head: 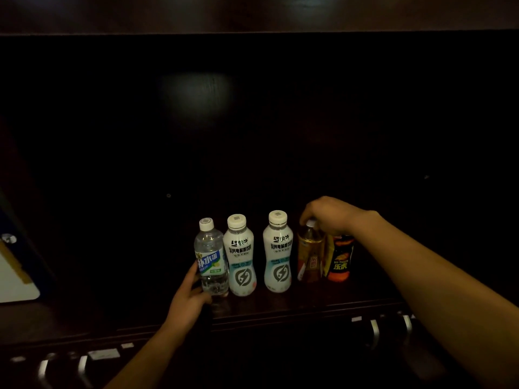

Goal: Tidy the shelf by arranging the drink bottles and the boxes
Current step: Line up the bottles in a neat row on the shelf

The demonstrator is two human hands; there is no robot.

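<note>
- Metal handles sit nearest, on the dark front below the shelf; four show, two at lower left and two at lower right.
- Two bare forearms reach up over that front to the shelf.
- Five bottles stand upright in one row close to the shelf's front edge: one clear bottle, two white ones, one amber bottle and one dark bottle with an orange label.
- The left hand grips the clear bottle low on its side, fingers curled round it, at the row's left end.
- The left white bottle touches the clear bottle; a gap parts it from the right white bottle.
- The right hand comes from above, fingers curled round the amber bottle's cap.
- The dark bottle stands just beside the amber one, under the right wrist.
- Dark shelf surface stretches left of the clear bottle and right of the dark bottle; behind the row it is too dark to tell.
- One white panel shows at the far left edge.
</note>
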